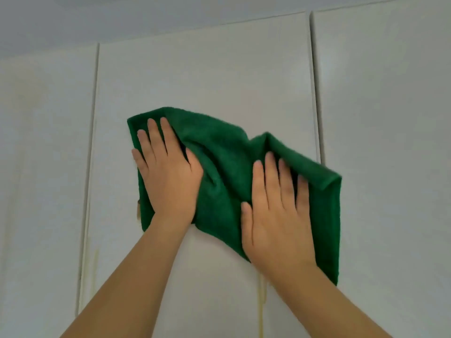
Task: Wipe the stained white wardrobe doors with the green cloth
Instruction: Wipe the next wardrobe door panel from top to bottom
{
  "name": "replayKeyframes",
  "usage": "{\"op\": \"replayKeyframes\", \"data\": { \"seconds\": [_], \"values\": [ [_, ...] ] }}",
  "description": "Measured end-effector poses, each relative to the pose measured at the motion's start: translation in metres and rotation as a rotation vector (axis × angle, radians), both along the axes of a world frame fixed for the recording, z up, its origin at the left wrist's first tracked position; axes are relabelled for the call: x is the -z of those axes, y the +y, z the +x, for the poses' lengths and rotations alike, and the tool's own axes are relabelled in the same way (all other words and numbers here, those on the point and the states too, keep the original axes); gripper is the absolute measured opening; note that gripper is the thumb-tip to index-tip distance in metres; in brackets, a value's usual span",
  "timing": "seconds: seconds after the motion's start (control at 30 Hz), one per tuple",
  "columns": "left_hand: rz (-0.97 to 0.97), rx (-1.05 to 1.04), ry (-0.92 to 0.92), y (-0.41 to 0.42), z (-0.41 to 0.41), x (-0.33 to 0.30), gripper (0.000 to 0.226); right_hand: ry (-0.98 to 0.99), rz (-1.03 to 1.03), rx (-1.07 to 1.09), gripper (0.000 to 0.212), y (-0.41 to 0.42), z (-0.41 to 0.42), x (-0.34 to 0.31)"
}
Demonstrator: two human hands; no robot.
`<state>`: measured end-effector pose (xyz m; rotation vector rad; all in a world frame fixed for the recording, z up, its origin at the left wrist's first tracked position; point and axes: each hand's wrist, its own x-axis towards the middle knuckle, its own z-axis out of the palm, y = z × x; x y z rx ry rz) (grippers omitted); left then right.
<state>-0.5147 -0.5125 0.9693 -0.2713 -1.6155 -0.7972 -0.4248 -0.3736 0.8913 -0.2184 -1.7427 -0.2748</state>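
A dark green cloth [224,162] is spread, creased, against the middle white wardrobe door [207,76]. My left hand [168,174] lies flat on the cloth's left part, fingers pointing up. My right hand [275,213] presses flat on the cloth's right part, where the top edge folds over my fingertips. The cloth's right edge reaches over the gap onto the right door [390,106]. A yellowish drip stain [262,306] runs down the middle door below my right wrist. Another faint yellow streak [95,262] shows near that door's left edge.
The left door [44,142] carries faint yellowish marks in its upper part. Narrow vertical gaps separate the three doors. A pale ceiling or wall strip [122,15] lies above the door tops.
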Motion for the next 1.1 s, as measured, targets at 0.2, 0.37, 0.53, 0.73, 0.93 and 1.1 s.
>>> {"op": "replayKeyframes", "data": {
  "seconds": [0.2,0.37,0.53,0.73,0.93,1.1],
  "values": [
    [-0.133,0.047,0.021,0.009,0.009,0.051,0.070,-0.080,0.206,-0.060,0.067,0.019,0.008,-0.053],
    [-0.080,0.044,0.037,0.015,0.009,0.044,0.070,0.059,0.093,-0.012,0.064,0.023,0.003,-0.113],
    [-0.065,-0.012,-0.013,0.020,0.004,0.049,0.063,-0.062,0.019,-0.009,0.067,0.024,0.016,0.015],
    [-0.084,-0.014,-0.013,0.031,0.013,0.064,0.063,-0.061,0.070,-0.087,0.069,0.018,0.013,-0.007],
    [-0.301,0.035,0.067,-0.009,0.000,0.027,0.073,0.063,-0.013,-0.098,0.066,-0.006,-0.003,-0.105],
    [-0.318,-0.039,0.032,-0.048,-0.036,0.022,0.068,-0.099,0.108,-0.016,0.068,-0.043,-0.018,0.011]
  ]
}}
